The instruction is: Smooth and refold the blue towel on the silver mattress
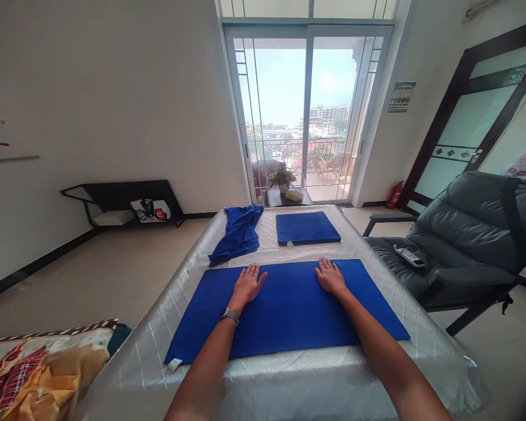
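A blue cloth [289, 316] lies spread out flat on the white quilted mattress [144, 345], with a small white tag at its near left corner. My left hand [248, 285], a band on its wrist, rests palm down near the cloth's far edge, left of the middle. Right of the middle, my right hand [330, 276] also lies flat at the far edge, fingers stretched out. Neither hand grips anything. Beyond them sits a neatly folded blue cloth [307, 227], also tagged. To its left is a crumpled blue cloth [239, 231].
A grey recliner [473, 228] with a power strip [409, 256] on its seat stands to the right. Behind the mattress, a chair [274, 199] holds a potted plant [283, 177] before glass sliding doors. Patterned bedding [48, 374] lies at the lower left.
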Tool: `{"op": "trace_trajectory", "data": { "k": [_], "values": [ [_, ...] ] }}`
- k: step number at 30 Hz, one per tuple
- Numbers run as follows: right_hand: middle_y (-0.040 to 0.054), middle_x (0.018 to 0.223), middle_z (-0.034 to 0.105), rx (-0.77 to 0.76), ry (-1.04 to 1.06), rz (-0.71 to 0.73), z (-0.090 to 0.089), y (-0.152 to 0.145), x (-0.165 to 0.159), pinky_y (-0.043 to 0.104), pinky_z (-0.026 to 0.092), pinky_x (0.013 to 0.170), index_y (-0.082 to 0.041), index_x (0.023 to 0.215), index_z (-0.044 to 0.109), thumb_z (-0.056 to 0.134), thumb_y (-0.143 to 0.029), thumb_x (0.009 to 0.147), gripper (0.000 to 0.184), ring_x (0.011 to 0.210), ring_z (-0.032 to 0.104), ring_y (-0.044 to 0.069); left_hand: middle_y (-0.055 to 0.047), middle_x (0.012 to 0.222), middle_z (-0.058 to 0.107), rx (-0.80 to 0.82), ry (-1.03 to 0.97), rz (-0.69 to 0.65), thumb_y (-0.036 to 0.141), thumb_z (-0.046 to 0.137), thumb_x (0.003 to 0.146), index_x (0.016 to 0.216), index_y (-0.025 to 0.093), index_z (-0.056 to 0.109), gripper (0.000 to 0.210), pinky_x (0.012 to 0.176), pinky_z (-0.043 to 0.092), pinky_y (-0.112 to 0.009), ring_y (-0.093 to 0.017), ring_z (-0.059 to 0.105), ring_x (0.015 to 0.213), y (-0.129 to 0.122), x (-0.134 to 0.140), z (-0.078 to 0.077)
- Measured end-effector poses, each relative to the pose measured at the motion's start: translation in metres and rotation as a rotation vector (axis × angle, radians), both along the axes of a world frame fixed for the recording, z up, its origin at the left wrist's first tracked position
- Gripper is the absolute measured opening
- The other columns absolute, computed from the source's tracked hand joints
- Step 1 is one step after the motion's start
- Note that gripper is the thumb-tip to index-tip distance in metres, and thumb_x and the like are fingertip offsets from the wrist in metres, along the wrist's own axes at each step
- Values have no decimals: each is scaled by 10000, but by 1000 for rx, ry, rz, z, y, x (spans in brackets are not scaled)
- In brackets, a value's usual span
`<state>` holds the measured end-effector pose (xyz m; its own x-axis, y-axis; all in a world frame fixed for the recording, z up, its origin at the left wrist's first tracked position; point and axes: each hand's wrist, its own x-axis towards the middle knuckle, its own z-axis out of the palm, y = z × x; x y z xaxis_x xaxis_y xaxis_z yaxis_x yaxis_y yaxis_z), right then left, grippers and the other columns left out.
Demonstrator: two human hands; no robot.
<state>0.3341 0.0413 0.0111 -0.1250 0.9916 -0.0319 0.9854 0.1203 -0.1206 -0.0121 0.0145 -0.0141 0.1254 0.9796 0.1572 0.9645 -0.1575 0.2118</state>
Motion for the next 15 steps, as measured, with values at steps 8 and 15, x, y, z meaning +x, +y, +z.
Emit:
{"op": "trace_trajectory", "data": {
  "k": [8,15],
  "values": [
    [102,1657,184,13,-57,-234,-9,11,112,405,118,1230,-68,1586,202,168,-459,1015,693,1520,161,217,-186,1595,334,4,106,248,564,225,1014,1531,74,351,723,1222,207,-482,-296,280,1491,-16,-119,-1],
    [102,1649,220,18,-77,-255,-7,9,120,382,131,1225,-65,1584,214,163,-453,1018,688,1517,175,219,-198,1591,341,12,85,343,547,257,1012,1519,71,362,704,1203,255,-479,-304,314,1476,-21,-152,5]
  ]
}}
